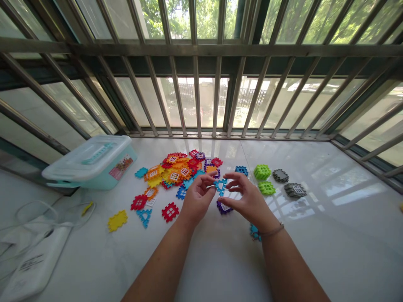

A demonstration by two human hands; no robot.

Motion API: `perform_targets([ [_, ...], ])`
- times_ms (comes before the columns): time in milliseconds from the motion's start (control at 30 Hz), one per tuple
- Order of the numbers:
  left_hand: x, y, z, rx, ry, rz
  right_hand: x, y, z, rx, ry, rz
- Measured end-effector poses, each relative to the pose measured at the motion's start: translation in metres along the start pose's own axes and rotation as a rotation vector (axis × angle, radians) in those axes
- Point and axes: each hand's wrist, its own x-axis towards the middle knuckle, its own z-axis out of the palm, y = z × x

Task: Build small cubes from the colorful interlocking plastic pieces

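My left hand point(197, 197) and my right hand point(247, 199) meet over a white sill, both pinching a blue triangular plastic tile point(221, 185) between their fingertips. A purple square tile point(223, 207) sits just under my right hand's thumb, touching or held by it; I cannot tell which. A heap of red, orange, yellow and purple interlocking tiles point(179, 170) lies just beyond my left hand. Green tile stacks point(262, 172) and grey tile stacks point(294, 190) stand to the right of my right hand. Another blue tile point(254, 233) peeks out under my right wrist.
A pale blue lidded plastic box point(91, 161) stands at the left. Loose tiles lie near it: a yellow one point(117, 220), a red one point(170, 212), a blue triangle point(144, 217). A white bag point(34, 260) lies at the lower left. Metal window bars point(198, 105) close off the far edge.
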Motion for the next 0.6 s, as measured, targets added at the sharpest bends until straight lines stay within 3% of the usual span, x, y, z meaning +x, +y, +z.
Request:
perform_targets([
  [200,0.004,-0.004,-0.007,0.07,0.16,-0.087,0.001,0.017,-0.041,-0.292,0.23,0.049],
  [300,0.006,-0.006,-0.009,0.105,0.184,-0.129,0.0,0.037,-0.055,-0.493,0.262,0.126],
  [433,0.005,-0.005,-0.008,0.11,0.139,-0.166,0.0,0.06,-0.055,-0.618,0.224,0.2],
  [600,0.005,-0.008,-0.008,0.169,0.101,-0.165,0.003,0.068,-0.048,-0.668,0.213,0.216],
])
